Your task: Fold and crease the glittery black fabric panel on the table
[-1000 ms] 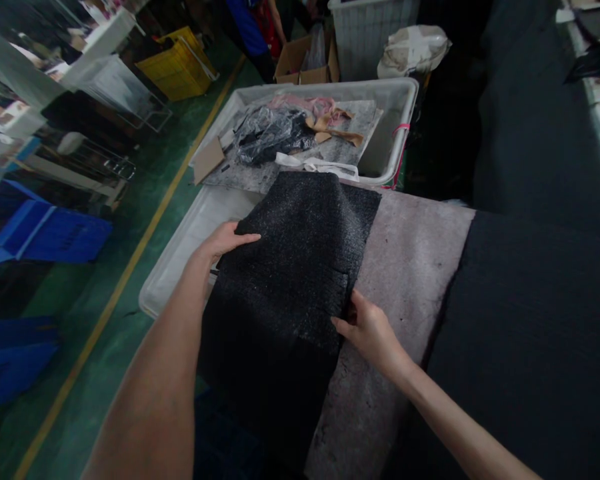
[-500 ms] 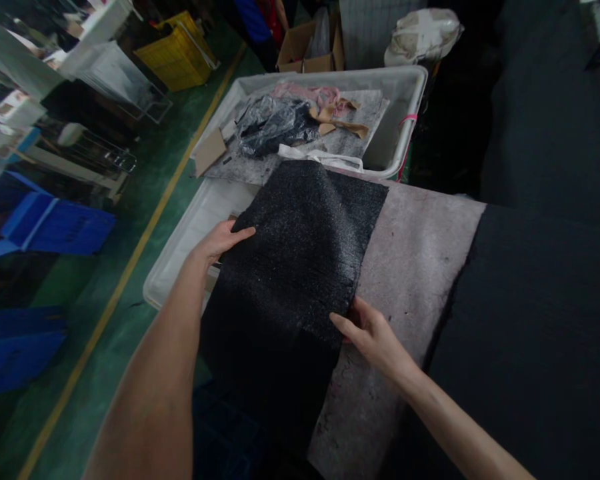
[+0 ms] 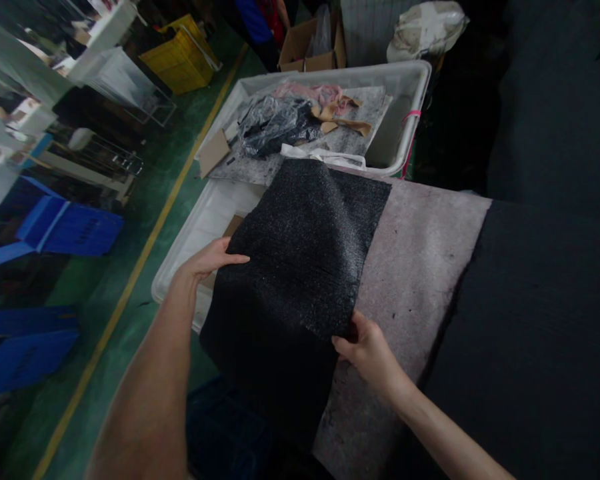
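Observation:
A black sheet of textured, slightly shiny material lies partly on a greyish-pink felt-like surface, its near part hanging down over the edge. My left hand pinches the sheet's left edge, thumb on top and fingers hidden beneath. On the right edge, lower down, my right hand grips the same sheet between thumb and fingers. The sheet bulges a little between the two hands. To the right, a wide dark sheet covers the surface.
Beyond the surface stands a white tub with a crumpled plastic bag and scraps on top. Blue crates and a yellow crate stand on the green floor to the left. A person is at the back near a cardboard box.
Both hands have slid down toward me along the sheet's edges, still gripping it. The sheet itself has hardly moved; the view has shifted slightly.

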`<act>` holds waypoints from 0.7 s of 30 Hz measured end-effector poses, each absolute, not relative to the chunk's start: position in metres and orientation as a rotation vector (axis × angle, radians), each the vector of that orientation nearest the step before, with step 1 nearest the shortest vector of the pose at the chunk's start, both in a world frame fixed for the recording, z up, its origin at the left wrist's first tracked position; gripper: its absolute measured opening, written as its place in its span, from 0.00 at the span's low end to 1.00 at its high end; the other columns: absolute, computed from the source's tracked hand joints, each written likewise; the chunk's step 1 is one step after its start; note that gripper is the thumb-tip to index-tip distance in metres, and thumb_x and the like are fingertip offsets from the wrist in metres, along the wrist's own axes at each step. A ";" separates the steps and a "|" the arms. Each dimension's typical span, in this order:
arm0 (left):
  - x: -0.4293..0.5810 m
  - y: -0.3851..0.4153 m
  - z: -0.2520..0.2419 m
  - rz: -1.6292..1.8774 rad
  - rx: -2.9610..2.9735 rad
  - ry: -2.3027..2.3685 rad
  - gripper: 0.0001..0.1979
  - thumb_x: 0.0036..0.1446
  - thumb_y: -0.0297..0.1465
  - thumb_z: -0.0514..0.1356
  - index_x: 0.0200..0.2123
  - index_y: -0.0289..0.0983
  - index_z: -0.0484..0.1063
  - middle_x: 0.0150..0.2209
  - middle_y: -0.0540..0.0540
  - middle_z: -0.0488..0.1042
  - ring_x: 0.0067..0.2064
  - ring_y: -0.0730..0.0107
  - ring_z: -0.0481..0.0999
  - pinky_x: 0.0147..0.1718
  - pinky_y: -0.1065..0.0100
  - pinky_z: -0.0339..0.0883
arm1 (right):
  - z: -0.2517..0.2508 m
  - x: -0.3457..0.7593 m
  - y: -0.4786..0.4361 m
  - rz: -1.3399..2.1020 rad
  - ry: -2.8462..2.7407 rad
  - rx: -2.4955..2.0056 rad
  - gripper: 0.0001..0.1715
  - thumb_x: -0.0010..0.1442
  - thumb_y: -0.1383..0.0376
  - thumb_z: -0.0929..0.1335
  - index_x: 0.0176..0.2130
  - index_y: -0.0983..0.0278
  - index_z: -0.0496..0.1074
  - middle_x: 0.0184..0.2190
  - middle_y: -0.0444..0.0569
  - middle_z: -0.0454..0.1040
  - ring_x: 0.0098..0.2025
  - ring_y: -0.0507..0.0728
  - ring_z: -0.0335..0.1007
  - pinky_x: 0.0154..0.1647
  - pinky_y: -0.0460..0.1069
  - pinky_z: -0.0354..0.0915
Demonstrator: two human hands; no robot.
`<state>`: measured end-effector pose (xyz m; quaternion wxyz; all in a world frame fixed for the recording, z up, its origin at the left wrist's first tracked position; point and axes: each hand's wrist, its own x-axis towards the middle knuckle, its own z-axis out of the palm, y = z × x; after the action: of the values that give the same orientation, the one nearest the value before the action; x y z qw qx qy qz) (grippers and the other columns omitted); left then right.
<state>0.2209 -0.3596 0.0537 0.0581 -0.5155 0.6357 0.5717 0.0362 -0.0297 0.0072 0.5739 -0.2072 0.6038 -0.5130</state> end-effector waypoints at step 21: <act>0.274 -0.330 0.057 1.656 -1.563 1.764 0.21 0.39 0.38 0.74 0.39 0.41 0.78 0.40 0.47 0.81 0.44 0.56 0.79 0.47 0.59 0.73 | 0.011 0.067 -0.009 -1.182 1.308 -0.464 0.12 0.52 0.65 0.66 0.39 0.63 0.71 0.35 0.48 0.75 0.39 0.60 0.73 0.39 0.51 0.70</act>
<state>0.2743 -0.3300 0.0567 0.1301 -0.5379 0.6071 0.5701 0.0672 -0.0087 0.0109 0.6126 -0.2013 0.5671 -0.5124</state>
